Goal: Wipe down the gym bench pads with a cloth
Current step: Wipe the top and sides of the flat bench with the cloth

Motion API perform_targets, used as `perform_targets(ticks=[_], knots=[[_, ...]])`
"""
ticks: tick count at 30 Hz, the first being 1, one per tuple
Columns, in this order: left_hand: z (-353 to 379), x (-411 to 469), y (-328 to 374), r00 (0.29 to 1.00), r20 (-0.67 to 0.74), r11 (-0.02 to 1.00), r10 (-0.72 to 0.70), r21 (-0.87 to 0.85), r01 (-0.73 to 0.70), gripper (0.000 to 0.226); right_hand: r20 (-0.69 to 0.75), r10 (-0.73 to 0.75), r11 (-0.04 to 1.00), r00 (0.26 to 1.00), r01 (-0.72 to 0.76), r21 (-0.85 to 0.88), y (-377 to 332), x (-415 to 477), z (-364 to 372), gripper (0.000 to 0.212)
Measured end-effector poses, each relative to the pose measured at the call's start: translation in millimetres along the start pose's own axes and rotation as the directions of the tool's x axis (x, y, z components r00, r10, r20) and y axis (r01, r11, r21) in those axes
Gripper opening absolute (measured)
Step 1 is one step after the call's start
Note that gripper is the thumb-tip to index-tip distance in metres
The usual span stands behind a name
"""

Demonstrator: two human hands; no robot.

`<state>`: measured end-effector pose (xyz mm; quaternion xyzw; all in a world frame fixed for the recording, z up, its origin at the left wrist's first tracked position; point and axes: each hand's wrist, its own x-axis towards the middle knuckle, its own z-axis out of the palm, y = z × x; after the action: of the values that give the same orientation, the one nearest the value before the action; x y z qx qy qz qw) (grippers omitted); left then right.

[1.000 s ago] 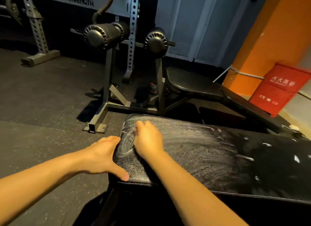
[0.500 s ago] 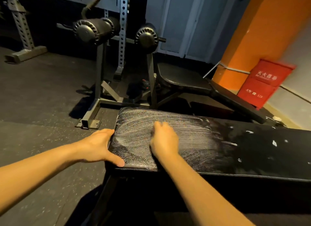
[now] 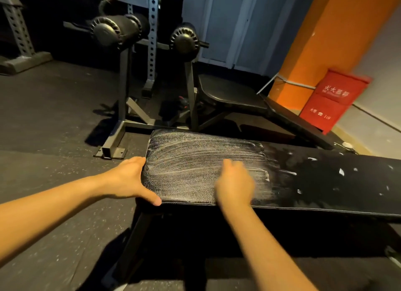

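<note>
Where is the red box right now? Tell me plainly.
In the head view the red box stands at the upper right, just right of the orange pillar and beyond the far side of the bench pad.

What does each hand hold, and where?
The left hand grips the bench pad at its end corner. The right hand lies blurred on top; its hold cannot be told.

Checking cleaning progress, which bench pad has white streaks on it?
The near bench pad, streaked across its left end; the far bench pad behind it looks plain black.
</note>
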<state>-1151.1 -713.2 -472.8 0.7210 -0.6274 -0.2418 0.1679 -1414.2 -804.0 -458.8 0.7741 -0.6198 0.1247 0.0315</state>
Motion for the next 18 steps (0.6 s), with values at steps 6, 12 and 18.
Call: perform_targets(ticks=[6, 12, 18], knots=[[2.4, -13.4, 0.3, 0.994, -0.052, 0.995, 0.092, -0.041, -0.094, 0.099, 0.059, -0.560, 0.812, 0.827, 0.532, 0.240, -84.9, -54.1, 2.0, 0.022], [4.6, -15.0, 1.4, 0.995, -0.063, 0.996, 0.082, -0.027, -0.084, 0.102, -0.028, 0.220, 0.976, 0.975, -0.220, 0.000, 116.1, 8.7, -12.9, 0.019], [10.6, -18.5, 10.2, 0.991, -0.117, 0.998, 0.063, -0.021, -0.066, 0.078, 0.048, -0.191, 0.978, 0.980, 0.186, 0.091, -33.3, -32.8, 4.1, 0.020]])
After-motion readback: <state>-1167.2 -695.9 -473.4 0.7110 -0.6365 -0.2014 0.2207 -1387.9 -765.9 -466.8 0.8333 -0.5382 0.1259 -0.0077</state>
